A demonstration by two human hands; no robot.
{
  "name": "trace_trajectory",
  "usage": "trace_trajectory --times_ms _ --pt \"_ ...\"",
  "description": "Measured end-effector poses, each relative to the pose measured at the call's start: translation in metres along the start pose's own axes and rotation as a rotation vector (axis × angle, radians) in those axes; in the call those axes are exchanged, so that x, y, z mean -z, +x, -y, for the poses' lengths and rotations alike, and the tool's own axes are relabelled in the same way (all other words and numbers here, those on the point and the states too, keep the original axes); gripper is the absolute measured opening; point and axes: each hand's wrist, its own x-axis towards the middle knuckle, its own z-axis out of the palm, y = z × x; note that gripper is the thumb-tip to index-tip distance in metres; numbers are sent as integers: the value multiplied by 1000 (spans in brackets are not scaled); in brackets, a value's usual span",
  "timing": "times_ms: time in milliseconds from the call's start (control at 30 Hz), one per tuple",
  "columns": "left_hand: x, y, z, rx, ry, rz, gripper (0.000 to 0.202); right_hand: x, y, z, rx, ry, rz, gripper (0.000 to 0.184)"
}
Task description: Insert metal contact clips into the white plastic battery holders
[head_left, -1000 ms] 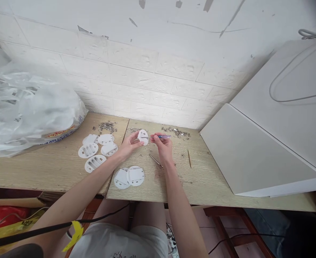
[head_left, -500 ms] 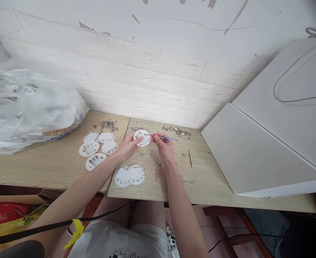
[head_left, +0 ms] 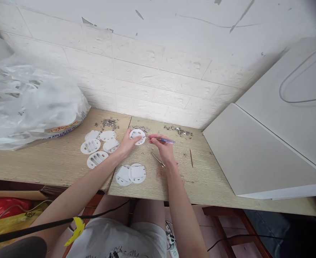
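My left hand (head_left: 129, 143) is closed on a round white plastic battery housing (head_left: 134, 134), thumb across its face, holding it tilted above the table. In my right hand (head_left: 163, 147) is a thin screwdriver (head_left: 167, 141) with a translucent purple-blue handle. Its shaft points left to the right edge of the housing; I cannot tell whether the tip touches. Two more white housings (head_left: 137, 173) overlap on the table nearer my body. Tweezers (head_left: 158, 159) lie just below my right hand. Behind the held housing is a heap of small metal pieces (head_left: 141, 129).
Several white housings (head_left: 97, 159) lie on the left table. More metal bits are heaped at the back left (head_left: 109, 124) and back right (head_left: 178, 131). A thin wooden stick (head_left: 191, 158) lies to the right. A full plastic bag (head_left: 39, 104) and a large white box (head_left: 233, 154) flank the area.
The held housing and my left hand have shifted slightly left. My right hand has lowered a little, and the screwdriver tip is now at the housing's edge rather than over its face.
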Motion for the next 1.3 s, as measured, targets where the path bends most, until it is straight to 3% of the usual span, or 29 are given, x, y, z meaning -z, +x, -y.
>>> trace_trajectory --times_ms 167,1300 --pt "0 -1 -4 -82 176 -63 34 -2 -3 4 56 -132 4 11" --pt "-2 -7 -9 -99 212 -2 43 -2 -3 1 74 -188 56 14"
